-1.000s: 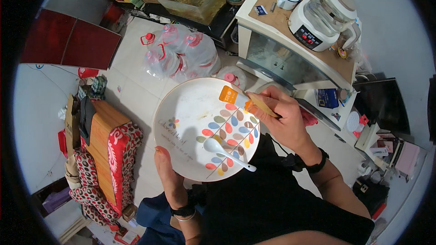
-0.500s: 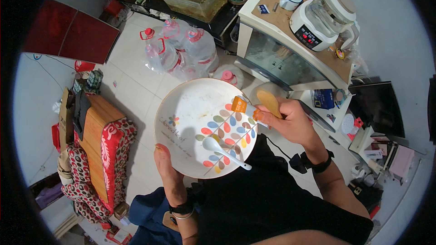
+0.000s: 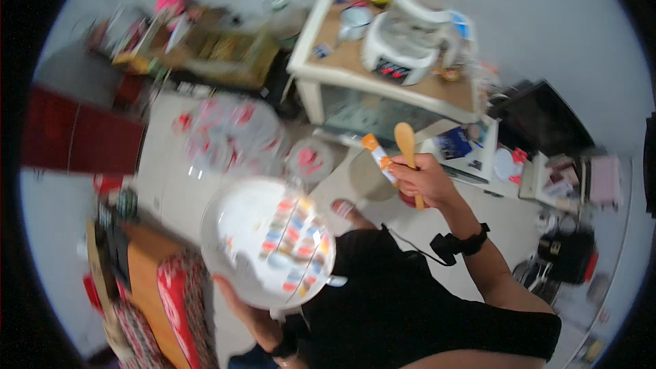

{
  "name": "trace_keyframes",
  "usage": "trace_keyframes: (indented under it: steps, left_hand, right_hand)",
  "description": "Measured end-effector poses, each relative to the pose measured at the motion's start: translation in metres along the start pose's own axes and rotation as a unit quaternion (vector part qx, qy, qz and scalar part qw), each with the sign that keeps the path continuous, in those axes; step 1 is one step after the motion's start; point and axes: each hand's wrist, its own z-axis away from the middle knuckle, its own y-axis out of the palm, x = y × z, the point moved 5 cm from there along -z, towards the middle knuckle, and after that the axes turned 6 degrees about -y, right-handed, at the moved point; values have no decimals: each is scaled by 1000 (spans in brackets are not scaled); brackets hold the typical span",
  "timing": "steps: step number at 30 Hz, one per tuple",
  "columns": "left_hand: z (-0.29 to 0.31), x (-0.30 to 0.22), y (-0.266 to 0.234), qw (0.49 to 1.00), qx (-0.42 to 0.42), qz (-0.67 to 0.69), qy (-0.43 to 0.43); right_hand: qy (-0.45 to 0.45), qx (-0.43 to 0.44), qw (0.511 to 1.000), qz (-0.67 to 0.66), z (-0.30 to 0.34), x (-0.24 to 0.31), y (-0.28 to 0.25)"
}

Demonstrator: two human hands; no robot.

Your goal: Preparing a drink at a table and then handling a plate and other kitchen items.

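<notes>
A white round plate [image 3: 232,229] with a coloured leaf pattern rests in my left hand [image 3: 239,304], whose fingers mostly disappear beneath it. Across the plate lies a small white spoon [image 3: 336,281], its handle reaching past the rim; motion blurs both. To the right and apart from the plate, my right hand [image 3: 429,181] is closed around a wooden spoon [image 3: 406,142], bowl end up. The same hand pinches a slim orange-and-white stick packet [image 3: 378,157] beside the spoon. Whether the packet is torn open cannot be made out.
A cabinet [image 3: 311,96] ahead carries a white kettle appliance [image 3: 393,55] and a mug [image 3: 355,22]. Large clear bottles [image 3: 236,133] stand on the floor beyond the plate. At the right are a dark screen [image 3: 547,123] and low shelves; an orange-brown board [image 3: 150,249] lies left.
The view has swung, so the room appears shifted. The plate is lower and further left, and the wooden spoon and stick packet, formerly over its edge, are now away from it, the spoon more upright.
</notes>
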Motion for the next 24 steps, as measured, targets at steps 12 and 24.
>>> trace_keyframes:
  steps: [12, 24]
  left_hand:
    - [-16, 7, -10, 996, -39, -62, -52]
    - [-13, 19, 21, 996, -44, -65, -36]
  right_hand:
    - [-350, -467, 734, 347, -36, 66, -196]
    - [-398, -467, 684, 396, -122, 52, -212]
